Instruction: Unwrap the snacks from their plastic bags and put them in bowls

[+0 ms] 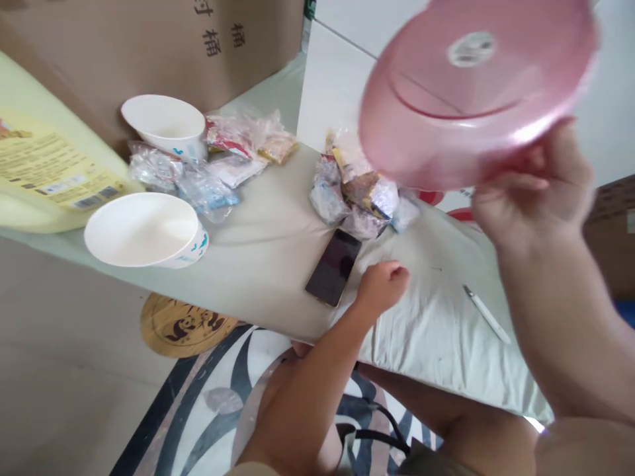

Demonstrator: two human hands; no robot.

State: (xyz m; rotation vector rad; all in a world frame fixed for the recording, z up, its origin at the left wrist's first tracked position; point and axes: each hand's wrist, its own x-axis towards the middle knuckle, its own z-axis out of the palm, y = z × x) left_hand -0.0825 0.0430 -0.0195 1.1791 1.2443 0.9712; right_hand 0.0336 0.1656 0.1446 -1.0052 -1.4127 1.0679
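Note:
My right hand [540,178] is raised at the upper right, its fingers gripping the lower rim of a pink plastic basin [431,145]. The basin is tilted up, so its underside with a white sticker faces me; motion blurs it a little. Resting on the cloth-covered table [268,277], my left hand [384,287] is closed in a fist, and nothing shows in it. Just left of that fist lies a dark smartphone [333,268]. Behind the phone is a pile of small packaged snacks [364,192], partly hidden by the basin.
Two white paper buckets [149,228] [163,119] stand at the left, with plastic-wrapped packets [243,142] beside them. A large yellow jug [49,152] is at far left. Behind stands a cardboard box [149,46]. A white pen-like cutter [486,314] lies right. Below is a round wooden stool [183,327].

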